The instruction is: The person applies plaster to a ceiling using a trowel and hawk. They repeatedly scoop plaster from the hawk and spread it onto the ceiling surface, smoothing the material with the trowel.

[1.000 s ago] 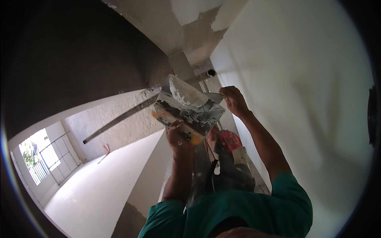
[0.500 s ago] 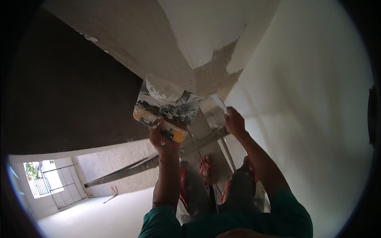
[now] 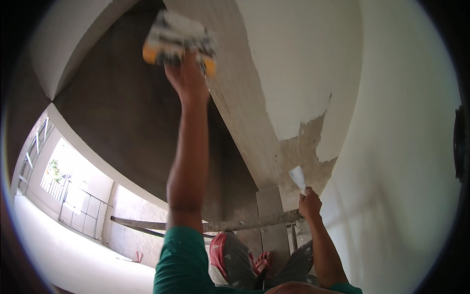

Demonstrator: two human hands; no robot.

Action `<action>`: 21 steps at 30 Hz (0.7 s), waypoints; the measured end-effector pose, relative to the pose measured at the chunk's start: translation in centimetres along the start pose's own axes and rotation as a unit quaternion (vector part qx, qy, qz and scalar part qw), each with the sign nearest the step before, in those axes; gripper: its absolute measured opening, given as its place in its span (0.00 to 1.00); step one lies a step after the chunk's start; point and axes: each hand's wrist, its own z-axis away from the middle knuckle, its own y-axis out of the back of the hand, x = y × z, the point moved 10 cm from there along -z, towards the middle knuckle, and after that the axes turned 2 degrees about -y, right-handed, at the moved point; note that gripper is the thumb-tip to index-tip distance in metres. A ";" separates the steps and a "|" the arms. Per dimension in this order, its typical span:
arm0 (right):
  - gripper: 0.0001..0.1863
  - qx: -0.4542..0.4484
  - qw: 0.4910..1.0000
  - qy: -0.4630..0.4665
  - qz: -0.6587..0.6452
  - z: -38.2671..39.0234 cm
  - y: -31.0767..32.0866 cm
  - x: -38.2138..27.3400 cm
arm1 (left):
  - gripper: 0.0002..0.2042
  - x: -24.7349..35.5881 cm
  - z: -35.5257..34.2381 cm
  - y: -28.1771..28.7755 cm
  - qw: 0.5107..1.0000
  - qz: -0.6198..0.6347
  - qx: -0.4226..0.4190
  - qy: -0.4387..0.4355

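My left hand (image 3: 188, 81), at the end of a raised arm, is closed around the yellow-edged handle of a wide filling blade (image 3: 181, 34). Motion blurs the blade; white and dark smears of putty cover its face. It overlaps the edge of a grey plastered strip (image 3: 235, 73), though I cannot tell whether it touches. Lower on the right, my right hand (image 3: 310, 203) grips a small putty knife (image 3: 297, 177) by its handle, its whitish blade pointing up and apart from the surfaces. A smooth white coat (image 3: 293, 59) with a ragged edge borders the bare grey strip.
A white wall (image 3: 401, 147) rises on the right. A dark recessed surface (image 3: 132, 112) fills the left. Below me a pole (image 3: 245, 223) crosses above grey boards (image 3: 276, 242) near my sandalled foot. A window with a metal railing (image 3: 78, 201) is at far left.
My left hand has swung up and away with the wide blade, the arm now stretched out. My right hand, still on the putty knife, sits lower and farther right as the view has shifted.
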 end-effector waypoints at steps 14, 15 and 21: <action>0.11 0.021 0.999 0.031 -0.002 1.5 1.0 -0.7 | 0.25 0.0 -7.5 -17.0 0.521 -0.680 -0.112 -0.503; 0.12 0.022 1.000 0.021 0.004 1.2 1.6 -0.1 | 0.25 -0.5 -5.9 -17.1 0.524 -0.683 -0.136 -0.491; 0.12 0.038 0.999 0.005 -0.003 1.2 2.1 1.0 | 0.27 5.9 -8.5 -19.9 0.533 -0.700 -0.155 -0.450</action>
